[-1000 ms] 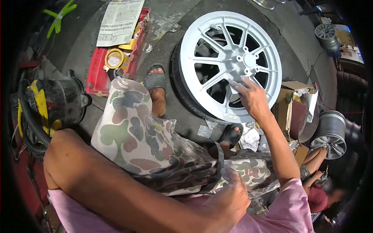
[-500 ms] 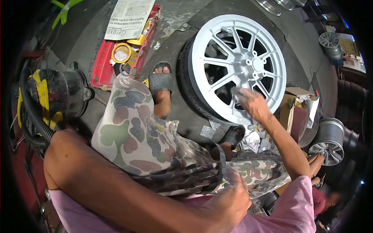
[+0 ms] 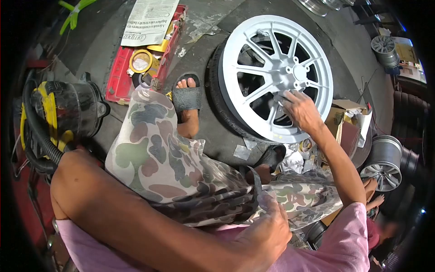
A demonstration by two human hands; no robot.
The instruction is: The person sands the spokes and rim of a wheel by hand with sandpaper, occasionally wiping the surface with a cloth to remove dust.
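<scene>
A pale grey multi-spoke wheel rim lies face up, with a black tyre beneath and around its left side. My right hand is at its lower spokes, fingers bent and pressed near the hub. Under those fingertips shows a small grey piece of sandpaper, mostly covered. In front of my body, above the camouflage trousers, my left hand is closed with the thumb up. A narrow dark strip rises curved from its grip.
A red tray holds yellow tape rolls and a newspaper. A black-and-yellow vacuum stands at left. Right of the rim are a cardboard box and another wheel. Someone else's limbs show at lower right.
My right hand has shifted slightly up along the spoke toward the hub, and its fingers show more sharply. My left hand stays nearly in place, still gripping the dark strip.
</scene>
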